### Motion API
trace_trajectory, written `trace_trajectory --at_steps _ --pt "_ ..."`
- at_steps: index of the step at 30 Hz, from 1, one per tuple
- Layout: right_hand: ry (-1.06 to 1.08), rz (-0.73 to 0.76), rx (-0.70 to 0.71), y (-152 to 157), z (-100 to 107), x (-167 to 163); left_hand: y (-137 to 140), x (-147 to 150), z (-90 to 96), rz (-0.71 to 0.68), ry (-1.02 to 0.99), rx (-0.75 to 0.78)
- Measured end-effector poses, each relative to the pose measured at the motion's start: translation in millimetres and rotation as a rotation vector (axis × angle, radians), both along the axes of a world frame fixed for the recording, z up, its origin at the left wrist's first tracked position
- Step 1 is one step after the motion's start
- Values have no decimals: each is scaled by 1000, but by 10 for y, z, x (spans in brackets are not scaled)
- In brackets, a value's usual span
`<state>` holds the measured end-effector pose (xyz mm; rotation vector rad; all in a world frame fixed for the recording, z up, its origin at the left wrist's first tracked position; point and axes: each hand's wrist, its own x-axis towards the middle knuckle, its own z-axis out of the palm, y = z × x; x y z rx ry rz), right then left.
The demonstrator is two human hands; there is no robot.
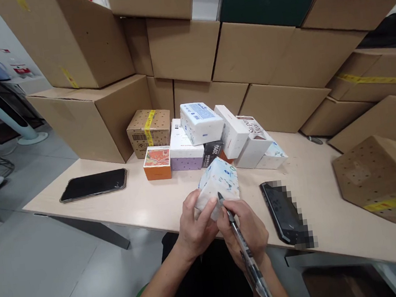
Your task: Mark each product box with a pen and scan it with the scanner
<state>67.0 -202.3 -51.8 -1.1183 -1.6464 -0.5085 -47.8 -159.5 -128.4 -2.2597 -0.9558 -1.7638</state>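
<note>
My left hand [195, 225] is closed around the near left side of a tissue pack [222, 176], white plastic with a blue print. The pack is tilted at the table's front edge, its pale end towards me. In my right hand [246, 229] is a clear-barrelled pen [247, 252] with a dark tip. The tip points at the pack's end, close to my left thumb; I cannot tell whether it touches. Right-hand fingers also rest against the pack's lower edge. Just behind stand a purple and white box [187, 157], an orange box [157, 167] and another tissue pack [202, 124] on top.
White boxes [232, 132] lean in the pile. A phone [94, 184] lies left on the table [154, 201], a thick black handheld device [284, 215] right. Small cartons stand at left [148, 125] and right [383, 179]. Large stacked cartons [255, 54] wall off the back.
</note>
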Motion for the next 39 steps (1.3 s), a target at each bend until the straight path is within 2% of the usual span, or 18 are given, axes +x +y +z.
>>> trace_trajectory --at_steps 8,14,18,21,23,25,28,33,36,39 --pt "67 -23 -43 -30 -46 -15 -11 -5 36 -7 5 -5" --pt "55 35 -77 -22 1 -32 -15 -3 47 44 -8 -13" --pt "238 45 -181 -116 -43 30 -19 -1 65 49 2 -30" --pt "399 -44 -138 -142 -154 185 -13 14 75 69 -11 -67" --pt "345 -142 -94 -108 -230 345 -4 32 77 92 -18 -97" --pt "159 -206 -196 -49 -288 523 5 52 74 106 -8 -127" --pt "-108 -278 -472 40 -326 737 17 78 62 100 39 -164" --pt "-310 -489 -802 192 -287 811 34 99 34 92 137 -197" --pt "-319 -530 -895 294 -272 797 45 112 21 100 164 -197" --pt "-319 -525 -876 313 -309 818 49 127 22 113 183 -201"
